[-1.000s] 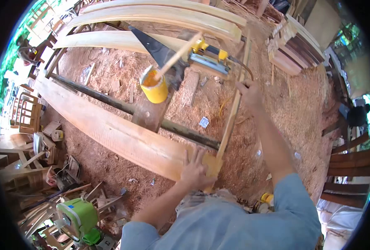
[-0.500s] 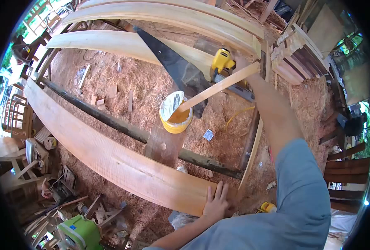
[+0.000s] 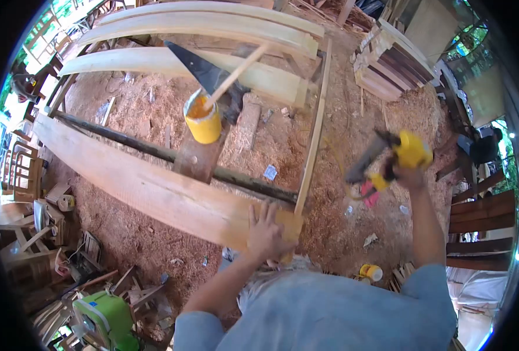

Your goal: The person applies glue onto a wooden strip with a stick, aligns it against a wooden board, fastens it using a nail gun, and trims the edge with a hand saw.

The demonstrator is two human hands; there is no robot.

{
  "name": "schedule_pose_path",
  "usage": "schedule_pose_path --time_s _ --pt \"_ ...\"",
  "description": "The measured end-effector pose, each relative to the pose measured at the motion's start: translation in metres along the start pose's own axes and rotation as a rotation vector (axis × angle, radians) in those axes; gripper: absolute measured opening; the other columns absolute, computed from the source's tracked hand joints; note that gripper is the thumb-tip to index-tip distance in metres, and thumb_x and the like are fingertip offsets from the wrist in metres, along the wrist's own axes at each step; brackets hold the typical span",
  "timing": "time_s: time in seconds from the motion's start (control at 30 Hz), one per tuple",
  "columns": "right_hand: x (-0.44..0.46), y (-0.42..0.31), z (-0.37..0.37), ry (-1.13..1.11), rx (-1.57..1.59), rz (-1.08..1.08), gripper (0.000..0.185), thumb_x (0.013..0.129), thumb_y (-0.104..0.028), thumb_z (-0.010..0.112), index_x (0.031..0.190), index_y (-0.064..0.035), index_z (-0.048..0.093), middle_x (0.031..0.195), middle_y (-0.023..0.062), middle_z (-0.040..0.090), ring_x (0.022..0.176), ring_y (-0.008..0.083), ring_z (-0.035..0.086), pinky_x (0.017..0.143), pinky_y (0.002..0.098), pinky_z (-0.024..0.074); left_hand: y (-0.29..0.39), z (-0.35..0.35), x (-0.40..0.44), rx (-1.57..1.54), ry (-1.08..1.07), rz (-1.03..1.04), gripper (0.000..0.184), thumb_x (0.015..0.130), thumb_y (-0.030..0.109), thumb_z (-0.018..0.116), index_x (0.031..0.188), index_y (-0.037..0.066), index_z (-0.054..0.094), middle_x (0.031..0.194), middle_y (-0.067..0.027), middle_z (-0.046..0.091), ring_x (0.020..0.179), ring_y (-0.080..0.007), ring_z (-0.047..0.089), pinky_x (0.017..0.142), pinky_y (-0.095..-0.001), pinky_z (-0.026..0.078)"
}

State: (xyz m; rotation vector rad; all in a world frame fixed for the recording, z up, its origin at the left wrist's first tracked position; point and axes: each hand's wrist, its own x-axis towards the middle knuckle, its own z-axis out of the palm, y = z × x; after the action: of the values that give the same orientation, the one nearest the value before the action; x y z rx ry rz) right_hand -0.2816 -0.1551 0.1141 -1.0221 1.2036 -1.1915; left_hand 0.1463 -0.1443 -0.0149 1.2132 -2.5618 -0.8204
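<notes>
My left hand [image 3: 265, 231] lies with spread fingers on the near end of a long, curved wooden plank [image 3: 154, 187]. Off to the right, my right hand [image 3: 410, 176] grips a yellow and black nail gun [image 3: 412, 150] by its handle, holding it above the shavings-covered ground. Beyond the plank stands a yellow bucket [image 3: 204, 128] holding orange-brown stuff, on a short board [image 3: 196, 159]. A wooden stick [image 3: 239, 73] leans out of the bucket. Behind it lies a dark triangular blade [image 3: 192, 64], resembling a handsaw.
More long planks [image 3: 201, 22] rest across the frame at the back. A narrow wooden rail [image 3: 315, 131] runs along its right side. Stacked boards [image 3: 391, 61] stand at back right. A green container [image 3: 104, 316] and wood scraps lie lower left; a small yellow container [image 3: 370, 272] sits near my body.
My right hand has lifted the nail gun from beside the far plank and swung it right, towards me. My left hand remains on the plank's end. The view has shifted right.
</notes>
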Motion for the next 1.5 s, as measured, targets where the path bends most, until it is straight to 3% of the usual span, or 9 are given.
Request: schedule_pose_path --time_s 0.27,0.37,0.47,0.53,0.67,0.73,0.87,0.93,1.5 --pt "-0.206 0.037 0.066 0.374 -0.279 0.467 0.022 0.084 -0.005 0.067 0.106 -0.0045 0.063 0.075 0.0014 0.061 0.068 0.0133 0.061 0.063 0.0300 0.0501 -0.004 0.009 0.002 0.015 0.081 0.008 0.058 0.061 0.060 0.079 0.082 0.006 0.078 0.148 -0.0174 0.041 0.145 -0.0377 0.027 0.119 -0.0619 0.008" --pt "-0.215 -0.021 0.089 0.250 -0.611 0.321 0.026 0.076 -0.008 0.073 0.100 -0.0034 0.065 0.072 0.0069 0.064 0.062 0.0214 0.062 0.060 0.0321 0.0508 -0.001 0.007 0.001 -0.026 0.083 -0.021 0.056 0.058 0.057 0.081 0.080 0.005 0.077 0.147 -0.0169 0.042 0.145 -0.0375 0.027 0.119 -0.0618 0.009" --pt "-0.180 -0.031 0.149 -0.311 -0.846 0.835 0.042 0.074 -0.025 0.078 0.108 -0.0020 0.068 0.089 0.0135 0.071 0.079 0.0284 0.071 0.072 0.0348 0.0536 -0.001 0.003 -0.001 -0.033 0.103 -0.005 0.053 0.057 0.054 0.081 0.077 0.005 0.076 0.145 -0.0165 0.043 0.144 -0.0370 0.028 0.118 -0.0620 0.010" --pt "-0.158 0.004 0.167 -0.656 -0.586 0.364 0.060 0.067 -0.038 0.082 0.112 -0.0013 0.067 0.098 0.0131 0.072 0.085 0.0286 0.071 0.077 0.0351 0.0535 -0.002 0.007 0.001 -0.047 0.132 0.016 0.052 0.057 0.052 0.081 0.075 0.005 0.075 0.143 -0.0164 0.043 0.143 -0.0367 0.029 0.118 -0.0621 0.011" --pt "-0.145 -0.010 0.185 -0.686 -0.675 0.453 0.070 0.068 -0.021 0.080 0.133 -0.0084 0.058 0.106 0.0158 0.070 0.092 0.0317 0.069 0.083 0.0371 0.0520 -0.004 0.012 0.000 -0.059 0.215 0.048 0.049 0.058 0.050 0.080 0.073 0.004 0.074 0.143 -0.0164 0.044 0.142 -0.0362 0.030 0.117 -0.0634 0.012" --pt "-0.143 -0.034 0.209 -0.426 -0.760 1.197 0.068 0.070 -0.023 0.079 0.133 -0.0080 0.059 0.104 0.0165 0.071 0.092 0.0323 0.069 0.082 0.0370 0.0520 -0.004 0.010 -0.001 -0.065 0.206 0.033 0.049 0.059 0.050 0.079 0.073 0.004 0.074 0.143 -0.0164 0.044 0.142 -0.0361 0.031 0.117 -0.0637 0.012" --pt "-0.155 0.027 0.194 -0.957 -0.622 0.701 0.069 0.073 -0.026 0.078 0.136 -0.0085 0.056 0.104 0.0174 0.071 0.094 0.0323 0.070 0.080 0.0384 0.0522 -0.006 0.013 -0.001 -0.017 0.204 0.055 0.050 0.061 0.053 0.078 0.075 0.004 0.075 0.144 -0.0169 0.044 0.142 -0.0360 0.031 0.117 -0.0645 0.012" --pt "-0.162 0.054 0.196 -0.871 -0.563 0.466 0.071 0.074 -0.026 0.078 0.139 -0.0097 0.054 0.106 0.0177 0.071 0.097 0.0319 0.070 0.082 0.0400 0.0524 -0.008 0.013 -0.001 -0.006 0.218 0.053 0.051 0.062 0.053 0.077 0.077 0.005 0.076 0.144 -0.0172 0.044 0.142 -0.0360 0.031 0.117 -0.0646 0.012" --pt "-0.170 0.045 0.259 -0.381 -0.964 0.568 0.076 0.066 -0.020 0.087 0.133 -0.0062 0.055 0.108 0.0151 0.071 0.097 0.0290 0.071 0.084 0.0373 0.0547 -0.005 0.007 -0.002 0.017 0.153 0.048 0.058 0.067 0.059 0.076 0.093 0.008 0.078 0.147 -0.0156 0.042 0.144 -0.0352 0.028 0.119 -0.0626 0.010"
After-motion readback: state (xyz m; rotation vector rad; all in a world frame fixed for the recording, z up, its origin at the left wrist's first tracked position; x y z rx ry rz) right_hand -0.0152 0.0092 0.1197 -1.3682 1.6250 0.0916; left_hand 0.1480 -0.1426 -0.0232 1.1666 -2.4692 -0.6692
